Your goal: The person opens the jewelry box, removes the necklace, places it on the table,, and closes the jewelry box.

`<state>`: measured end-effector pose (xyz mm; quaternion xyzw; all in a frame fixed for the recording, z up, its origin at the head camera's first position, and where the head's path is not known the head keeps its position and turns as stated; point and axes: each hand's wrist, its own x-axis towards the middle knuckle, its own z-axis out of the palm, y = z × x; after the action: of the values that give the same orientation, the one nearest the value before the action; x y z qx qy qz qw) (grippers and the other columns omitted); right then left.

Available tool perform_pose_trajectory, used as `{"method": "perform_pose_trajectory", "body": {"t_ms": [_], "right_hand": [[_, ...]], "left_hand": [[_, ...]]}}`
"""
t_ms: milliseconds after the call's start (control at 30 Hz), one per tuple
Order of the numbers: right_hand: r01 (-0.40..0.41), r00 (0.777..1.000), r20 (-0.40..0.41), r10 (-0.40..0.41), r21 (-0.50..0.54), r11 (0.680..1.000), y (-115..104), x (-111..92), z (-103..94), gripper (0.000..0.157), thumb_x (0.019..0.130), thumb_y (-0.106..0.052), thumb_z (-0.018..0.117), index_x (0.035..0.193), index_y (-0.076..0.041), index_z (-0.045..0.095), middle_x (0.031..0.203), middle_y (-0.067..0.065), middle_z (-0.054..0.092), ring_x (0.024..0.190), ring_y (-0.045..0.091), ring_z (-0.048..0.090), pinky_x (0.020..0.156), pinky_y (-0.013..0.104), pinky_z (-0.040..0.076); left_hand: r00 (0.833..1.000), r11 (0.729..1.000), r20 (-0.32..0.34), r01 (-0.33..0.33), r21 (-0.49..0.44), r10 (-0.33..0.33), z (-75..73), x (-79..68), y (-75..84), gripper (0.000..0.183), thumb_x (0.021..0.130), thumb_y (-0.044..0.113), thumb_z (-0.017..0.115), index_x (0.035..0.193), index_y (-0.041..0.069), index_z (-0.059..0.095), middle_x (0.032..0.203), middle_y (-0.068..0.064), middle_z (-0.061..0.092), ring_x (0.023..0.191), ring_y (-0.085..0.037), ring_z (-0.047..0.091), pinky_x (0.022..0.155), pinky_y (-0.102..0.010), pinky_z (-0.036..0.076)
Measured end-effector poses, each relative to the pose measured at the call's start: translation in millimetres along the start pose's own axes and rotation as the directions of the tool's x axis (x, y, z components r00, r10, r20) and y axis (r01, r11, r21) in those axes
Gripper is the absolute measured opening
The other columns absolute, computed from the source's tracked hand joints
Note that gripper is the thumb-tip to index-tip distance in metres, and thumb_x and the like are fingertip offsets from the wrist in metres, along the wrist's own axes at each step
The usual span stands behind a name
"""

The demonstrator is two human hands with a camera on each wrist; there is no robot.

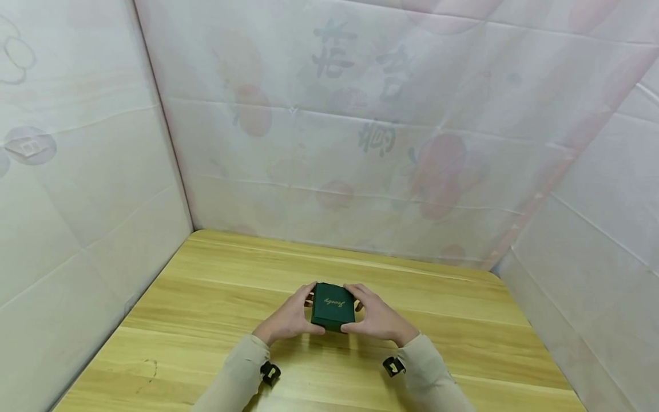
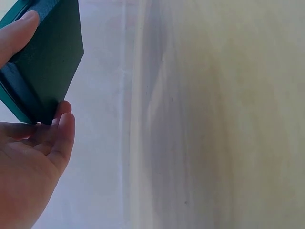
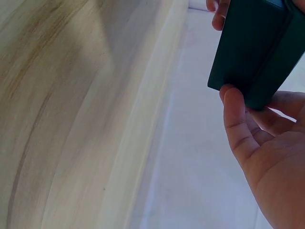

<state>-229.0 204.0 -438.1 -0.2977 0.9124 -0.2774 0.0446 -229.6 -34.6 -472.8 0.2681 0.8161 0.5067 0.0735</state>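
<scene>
A dark green jewelry box (image 1: 333, 306) with gold script on its lid is held between both hands, its lid facing up in the head view. My left hand (image 1: 289, 316) grips its left side, thumb at the near edge and fingers at the far side. On the opposite side my right hand (image 1: 380, 316) grips it the same way. The left wrist view has the green box (image 2: 57, 57) raised above the table, with the left fingertips (image 2: 66, 125) at its lower corner. In the right wrist view, the right fingertips (image 3: 233, 98) press the corner of the box (image 3: 252, 47).
The box is over a light wooden table (image 1: 206, 320). Pale printed cloth walls (image 1: 329, 149) stand behind it and at both sides. A black band (image 1: 270, 373) is on the left wrist and another black band (image 1: 393, 366) on the right, below beige sleeves (image 1: 429, 369).
</scene>
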Motion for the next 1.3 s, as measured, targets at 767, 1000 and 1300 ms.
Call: {"method": "perform_pose_trajectory", "body": {"t_ms": [767, 1000, 1300], "right_hand": [[0.022, 1.000, -0.020, -0.022, 0.047, 0.999, 0.8, -0.1, 0.7, 0.087, 0.071, -0.054, 0.063, 0.138, -0.014, 0.025, 0.129, -0.004, 0.036, 0.103, 0.010, 0.044, 0.080, 0.036, 0.043], [0.036, 0.999, -0.020, -0.034, 0.066, 0.997, 1.7, 0.3, 2.0, 0.085, 0.073, -0.052, 0.063, 0.139, -0.016, 0.023, 0.132, -0.003, 0.033, 0.105, 0.012, 0.044, 0.080, 0.038, 0.042], [-0.002, 1.000, -0.024, 0.005, 0.104, 0.995, 2.4, -0.7, 0.9, 0.084, 0.070, -0.053, 0.065, 0.138, -0.021, 0.025, 0.130, -0.007, 0.034, 0.103, 0.011, 0.044, 0.082, 0.035, 0.042]], "left_hand": [[1.000, 0.999, -0.006, 0.008, -0.032, -0.008, 1.0, 2.0, -1.3, 0.104, 0.063, 0.029, 0.080, 0.141, 0.011, 0.014, 0.125, 0.000, 0.036, 0.108, -0.018, 0.042, 0.091, -0.043, 0.033], [1.000, 1.000, -0.006, -0.007, -0.027, 0.007, 1.1, 1.1, -2.1, 0.101, 0.063, 0.031, 0.079, 0.140, 0.013, 0.017, 0.122, 0.001, 0.038, 0.107, -0.017, 0.043, 0.089, -0.042, 0.035], [1.000, 1.000, 0.008, -0.012, -0.002, 0.012, 1.1, 1.2, -3.1, 0.098, 0.063, 0.025, 0.080, 0.139, 0.013, 0.018, 0.129, -0.003, 0.034, 0.109, -0.019, 0.041, 0.090, -0.041, 0.035]]}}
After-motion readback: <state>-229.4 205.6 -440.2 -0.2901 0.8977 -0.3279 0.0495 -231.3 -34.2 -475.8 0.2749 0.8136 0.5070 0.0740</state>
